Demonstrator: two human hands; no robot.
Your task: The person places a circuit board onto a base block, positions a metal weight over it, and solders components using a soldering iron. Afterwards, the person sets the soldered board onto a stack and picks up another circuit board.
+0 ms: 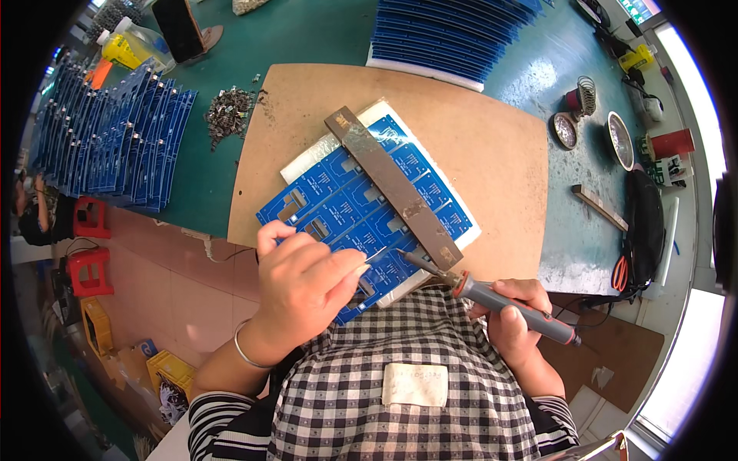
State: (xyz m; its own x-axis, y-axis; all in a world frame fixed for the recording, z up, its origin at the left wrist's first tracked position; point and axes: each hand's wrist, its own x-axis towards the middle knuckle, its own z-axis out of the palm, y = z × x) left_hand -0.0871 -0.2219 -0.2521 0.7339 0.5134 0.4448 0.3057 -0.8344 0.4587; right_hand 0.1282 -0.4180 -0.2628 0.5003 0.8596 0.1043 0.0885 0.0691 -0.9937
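Green tabletop (307, 34) carries board stacks (115, 142); brown bar (396, 188) crosses blue panel (346, 215).

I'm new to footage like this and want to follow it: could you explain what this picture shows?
There's no robot here, just a person's two bare hands. The single picture comes from a camera worn on the head, looking down; its wide lens bends straight edges.

The right hand holds a pen-like soldering iron, its tip over a blue circuit panel. The left hand seems to pinch a thin strand above the same panel.

A dark bar lies across the panel, with a tan board underneath, on a green table. Further off are more blue boards and a pile of small parts.
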